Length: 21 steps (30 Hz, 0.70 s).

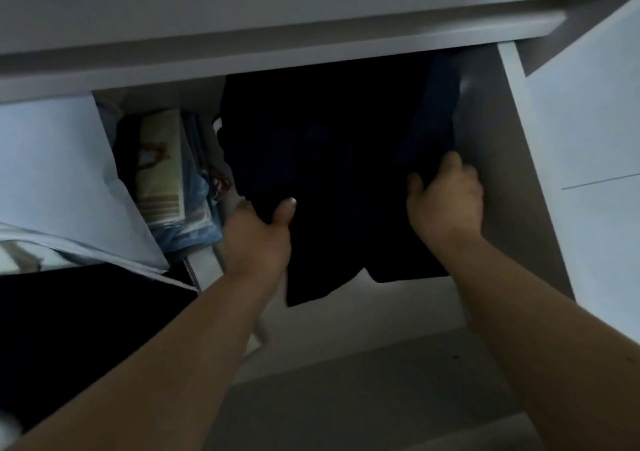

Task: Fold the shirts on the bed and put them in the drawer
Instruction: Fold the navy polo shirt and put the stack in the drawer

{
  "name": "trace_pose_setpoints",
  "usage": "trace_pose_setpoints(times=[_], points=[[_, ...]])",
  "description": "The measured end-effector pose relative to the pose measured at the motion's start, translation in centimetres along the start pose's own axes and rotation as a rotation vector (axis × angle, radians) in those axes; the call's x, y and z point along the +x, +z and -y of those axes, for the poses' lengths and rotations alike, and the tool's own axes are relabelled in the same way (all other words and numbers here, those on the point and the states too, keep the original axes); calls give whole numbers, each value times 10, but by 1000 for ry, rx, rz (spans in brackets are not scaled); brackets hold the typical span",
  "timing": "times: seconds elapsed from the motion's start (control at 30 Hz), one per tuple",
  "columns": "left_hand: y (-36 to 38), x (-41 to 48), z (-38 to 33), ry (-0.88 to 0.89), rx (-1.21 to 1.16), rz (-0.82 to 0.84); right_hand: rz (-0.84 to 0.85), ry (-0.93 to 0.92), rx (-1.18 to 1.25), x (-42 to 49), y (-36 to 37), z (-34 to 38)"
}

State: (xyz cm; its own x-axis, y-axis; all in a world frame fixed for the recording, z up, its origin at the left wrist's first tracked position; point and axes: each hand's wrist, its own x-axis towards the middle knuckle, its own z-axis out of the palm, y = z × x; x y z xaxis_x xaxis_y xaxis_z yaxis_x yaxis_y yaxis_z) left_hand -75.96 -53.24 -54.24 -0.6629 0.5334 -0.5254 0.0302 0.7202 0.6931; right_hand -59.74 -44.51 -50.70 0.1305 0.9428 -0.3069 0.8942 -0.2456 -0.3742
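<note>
A folded black shirt (332,180) hangs over the open white drawer (498,180), its far part inside and its near edge drooping in front. My left hand (258,232) grips the shirt's left side, thumb on top. My right hand (446,198) grips its right side close to the drawer's right wall. A dark blue garment (433,115) stands against that wall inside the drawer.
The drawer's left part holds folded clothes, a beige-striped piece (161,173) and light blue fabric (194,232). A white sheet-like cloth (52,180) lies at the left, dark fabric (76,319) below it. The cabinet's top (311,35) overhangs the drawer's back.
</note>
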Motion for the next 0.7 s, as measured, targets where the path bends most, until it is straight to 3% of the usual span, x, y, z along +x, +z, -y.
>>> trace_pose_setpoints(times=[0.1, 0.23, 0.37, 0.43, 0.5, 0.57, 0.63, 0.7], points=[[-15, 9, -2, 175, 14, -93, -51, -18, 66, 14, -13, -9], [-10, 0, 9, 57, -87, 18, 5, 26, 181, -4, -6, -27], [-29, 19, -6, -188, -646, 178, 158, 236, 858, 5, -17, -21], [-37, 36, -16, -223, -801, 217, 199, 259, 977, 18, -21, -8], [-35, 44, -27, -186, -694, 307, 123, 178, 674, 32, -13, 5], [-26, 52, -34, -206, -566, 293, 57, 134, 270, 42, 1, 19], [-17, 58, -37, -187, -530, 199, 50, 137, 110, 47, 16, 30], [-6, 59, -36, -160, -501, 133, 47, 103, 102, 54, 26, 33]])
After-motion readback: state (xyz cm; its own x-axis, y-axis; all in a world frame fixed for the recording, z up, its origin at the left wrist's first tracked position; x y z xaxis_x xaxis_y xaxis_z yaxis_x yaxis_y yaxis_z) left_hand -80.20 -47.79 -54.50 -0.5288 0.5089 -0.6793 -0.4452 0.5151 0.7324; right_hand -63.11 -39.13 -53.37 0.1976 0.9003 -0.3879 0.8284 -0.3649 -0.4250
